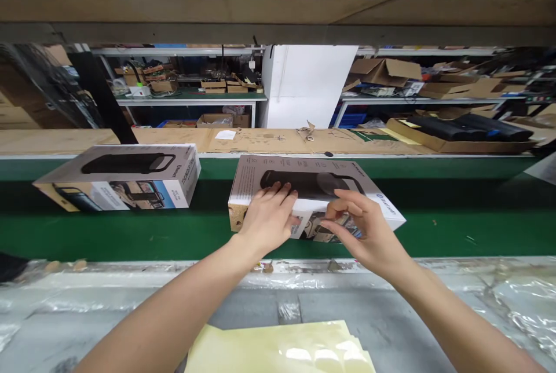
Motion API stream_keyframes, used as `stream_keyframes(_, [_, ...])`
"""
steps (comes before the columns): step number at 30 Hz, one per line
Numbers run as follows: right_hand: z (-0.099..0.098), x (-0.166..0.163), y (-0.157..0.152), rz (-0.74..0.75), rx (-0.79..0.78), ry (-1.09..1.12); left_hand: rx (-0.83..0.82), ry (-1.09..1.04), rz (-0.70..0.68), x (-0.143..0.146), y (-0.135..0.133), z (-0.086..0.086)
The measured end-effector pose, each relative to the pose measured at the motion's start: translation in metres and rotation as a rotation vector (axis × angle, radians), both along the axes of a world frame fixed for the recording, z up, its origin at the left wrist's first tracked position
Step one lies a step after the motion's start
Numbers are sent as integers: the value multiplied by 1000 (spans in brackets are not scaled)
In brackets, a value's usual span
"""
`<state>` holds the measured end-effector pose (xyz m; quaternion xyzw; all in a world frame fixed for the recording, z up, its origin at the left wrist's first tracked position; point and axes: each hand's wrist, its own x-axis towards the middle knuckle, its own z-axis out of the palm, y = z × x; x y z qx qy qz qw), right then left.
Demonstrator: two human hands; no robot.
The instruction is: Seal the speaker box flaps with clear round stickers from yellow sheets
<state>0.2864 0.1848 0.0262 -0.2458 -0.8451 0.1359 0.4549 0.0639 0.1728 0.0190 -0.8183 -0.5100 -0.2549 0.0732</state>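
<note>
left hand (268, 216): flat on the top face of the near box (282, 173), fingers spread and lying loose, gripping nothing, only pressing down.
right hand (362, 228): at the front right edge of the same box, thumb and forefinger pinched narrow on something small at the box's front face; what it is cannot be told.
near box: a printed carton showing a dark cylindrical item, lying long-side on the green belt (456, 228), straight ahead of the person, turned a little askew.
second box (125, 176): same print, on the belt to the left, well apart from the first, untouched by either hand.
sheet (282, 350): pale yellow backing paper with glossy round stickers, on the film-covered surface (130, 303) just before the person, below both forearms.
progress: judged from the pinch at the carton's front face and the sheet below, a sticker seems to be going onto the near box; whether it is fully pressed down cannot be seen. no sticker can be made out on the second box.
count: two boxes on the belt; two hands; one stack of sticker sheets; at least three stickers visible on it.
background: shelves with loose cardboard and open cartons beyond the belt.
</note>
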Motion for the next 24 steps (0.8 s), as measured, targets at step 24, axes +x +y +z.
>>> stream_keyframes(24, [25, -30, 54, -278, -330, -237, -73, -43, 20, -16, -7, 9])
